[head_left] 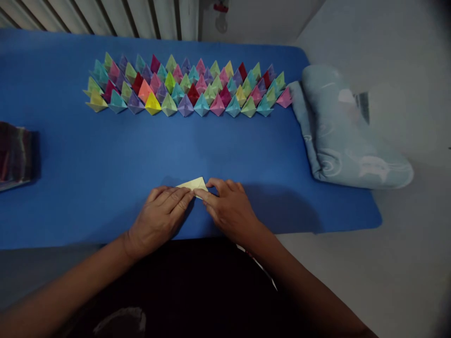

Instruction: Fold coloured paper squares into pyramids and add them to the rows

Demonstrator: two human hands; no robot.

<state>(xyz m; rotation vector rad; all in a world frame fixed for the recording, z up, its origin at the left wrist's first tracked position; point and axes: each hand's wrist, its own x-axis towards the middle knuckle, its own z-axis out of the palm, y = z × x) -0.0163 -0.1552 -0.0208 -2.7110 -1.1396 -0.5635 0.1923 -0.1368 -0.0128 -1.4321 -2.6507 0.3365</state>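
Observation:
A pale yellow piece of folded paper (pixel 193 184) lies on the blue-covered table, pointed at its upper right, with crease lines on its face. My left hand (pixel 164 209) holds its left part down, fingers together over the lower edge. At the right end, my right hand (pixel 229 202) grips the paper, one fingertip pressing the lower edge and another finger curled by the right corner. Both hands nearly meet at the bottom edge and hide part of the paper.
Several rows of small colourful folded paper boats (pixel 185 105) stand along the far side of the blue table (pixel 123 145). A folded light blue blanket (pixel 338 136) rests over the right edge. At far left is a dark plaid bundle (pixel 16 152). A white radiator (pixel 141 19) stands behind.

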